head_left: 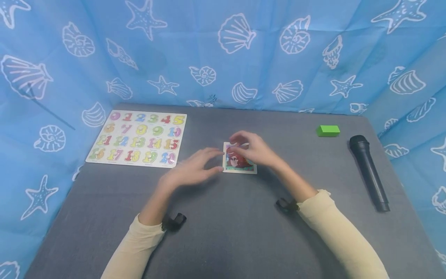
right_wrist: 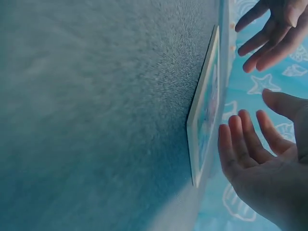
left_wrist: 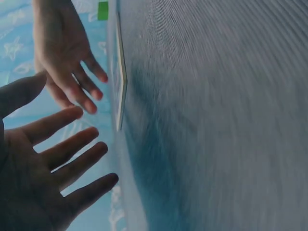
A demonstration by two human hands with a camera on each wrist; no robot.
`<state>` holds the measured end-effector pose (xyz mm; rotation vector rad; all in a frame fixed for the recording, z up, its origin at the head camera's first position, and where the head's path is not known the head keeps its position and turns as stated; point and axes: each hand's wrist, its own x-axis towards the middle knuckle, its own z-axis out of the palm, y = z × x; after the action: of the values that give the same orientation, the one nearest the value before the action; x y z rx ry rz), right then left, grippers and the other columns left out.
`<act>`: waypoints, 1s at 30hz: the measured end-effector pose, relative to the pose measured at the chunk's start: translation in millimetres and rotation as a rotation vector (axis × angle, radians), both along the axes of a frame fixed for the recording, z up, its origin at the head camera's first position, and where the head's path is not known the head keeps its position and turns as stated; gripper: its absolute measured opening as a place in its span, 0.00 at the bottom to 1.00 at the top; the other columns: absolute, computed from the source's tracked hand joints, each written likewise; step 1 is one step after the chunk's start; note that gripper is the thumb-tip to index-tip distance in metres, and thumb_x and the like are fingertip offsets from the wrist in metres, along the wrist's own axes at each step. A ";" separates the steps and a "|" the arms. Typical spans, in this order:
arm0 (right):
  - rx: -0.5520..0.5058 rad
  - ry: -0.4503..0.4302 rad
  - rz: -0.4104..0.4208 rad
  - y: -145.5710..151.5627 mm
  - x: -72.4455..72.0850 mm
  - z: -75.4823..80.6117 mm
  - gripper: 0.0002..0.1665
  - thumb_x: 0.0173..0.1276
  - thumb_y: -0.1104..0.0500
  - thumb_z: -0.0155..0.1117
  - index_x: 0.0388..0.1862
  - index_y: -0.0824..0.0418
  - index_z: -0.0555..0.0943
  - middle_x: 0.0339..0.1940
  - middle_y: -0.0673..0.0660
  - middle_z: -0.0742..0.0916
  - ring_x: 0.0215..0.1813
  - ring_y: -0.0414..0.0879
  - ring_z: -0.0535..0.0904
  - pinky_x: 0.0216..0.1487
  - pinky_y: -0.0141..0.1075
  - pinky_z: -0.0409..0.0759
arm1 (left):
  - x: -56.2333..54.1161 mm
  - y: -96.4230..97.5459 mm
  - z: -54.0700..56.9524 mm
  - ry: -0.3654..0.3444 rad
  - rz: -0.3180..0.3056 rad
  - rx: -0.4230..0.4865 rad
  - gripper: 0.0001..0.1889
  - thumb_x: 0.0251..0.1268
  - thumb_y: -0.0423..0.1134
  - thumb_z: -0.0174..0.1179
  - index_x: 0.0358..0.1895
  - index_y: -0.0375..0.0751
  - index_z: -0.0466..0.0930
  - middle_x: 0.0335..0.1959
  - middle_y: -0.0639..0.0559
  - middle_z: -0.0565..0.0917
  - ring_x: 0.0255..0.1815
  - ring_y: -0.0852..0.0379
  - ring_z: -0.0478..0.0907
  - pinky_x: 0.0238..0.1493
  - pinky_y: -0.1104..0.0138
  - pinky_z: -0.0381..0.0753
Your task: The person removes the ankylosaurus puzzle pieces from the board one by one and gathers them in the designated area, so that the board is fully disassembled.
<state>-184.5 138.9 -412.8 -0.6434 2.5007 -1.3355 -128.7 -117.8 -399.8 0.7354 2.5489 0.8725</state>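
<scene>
A small square picture board (head_left: 240, 164) with a pale border and a red-haired figure lies flat on the table's middle. My left hand (head_left: 193, 167) is at the board's left side, its fingers spread and holding nothing in the left wrist view. Above the board's right part is my right hand (head_left: 256, 149), its fingers loosely bent and partly covering the picture. In the right wrist view, the right hand (right_wrist: 269, 168) appears apart from the board (right_wrist: 204, 115), with nothing in its grasp.
On the grey table (head_left: 223, 232), a number puzzle board (head_left: 134, 137) lies at the left. A green block (head_left: 328, 131) and a black microphone (head_left: 369, 174) are at the right. A blue curtain (head_left: 265, 54) with shell prints surrounds the back and sides.
</scene>
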 end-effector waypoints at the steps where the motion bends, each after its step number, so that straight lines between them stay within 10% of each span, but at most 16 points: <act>1: 0.015 -0.007 0.009 -1.7 -3.1 -2.0 0.23 0.74 0.63 0.72 0.65 0.69 0.82 0.60 0.67 0.90 0.61 0.60 0.89 0.66 0.57 0.85 | -2.2 1.4 -3.1 -0.019 -0.009 0.016 0.34 0.82 0.54 0.59 0.82 0.43 0.68 0.85 0.41 0.69 0.88 0.40 0.62 0.87 0.43 0.61; 11: 0.145 -0.036 0.021 -7.7 -24.9 -17.3 0.21 0.72 0.58 0.76 0.59 0.66 0.86 0.50 0.64 0.93 0.54 0.57 0.90 0.59 0.51 0.88 | -26.2 1.7 -60.4 -0.050 -0.020 0.091 0.37 0.82 0.64 0.54 0.83 0.47 0.69 0.86 0.43 0.67 0.89 0.37 0.59 0.89 0.39 0.51; 18: 0.180 0.009 0.019 -5.1 -31.3 -20.6 0.20 0.67 0.55 0.81 0.54 0.63 0.90 0.46 0.61 0.94 0.49 0.53 0.89 0.54 0.46 0.86 | -18.4 13.2 -30.7 -0.088 0.086 0.136 0.29 0.83 0.45 0.58 0.78 0.35 0.73 0.79 0.37 0.76 0.82 0.37 0.71 0.84 0.44 0.66; 30: 0.188 -0.005 0.020 -4.8 -33.4 -20.0 0.21 0.64 0.55 0.83 0.53 0.63 0.91 0.45 0.60 0.94 0.45 0.50 0.88 0.47 0.37 0.84 | -27.3 30.5 -35.1 -0.191 0.408 0.307 0.16 0.72 0.37 0.69 0.59 0.37 0.88 0.56 0.39 0.92 0.56 0.43 0.91 0.63 0.52 0.87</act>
<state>-217.9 134.1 -432.8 -0.6204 2.5682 -1.0764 -155.9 -87.3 -434.8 0.1890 2.4553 1.4127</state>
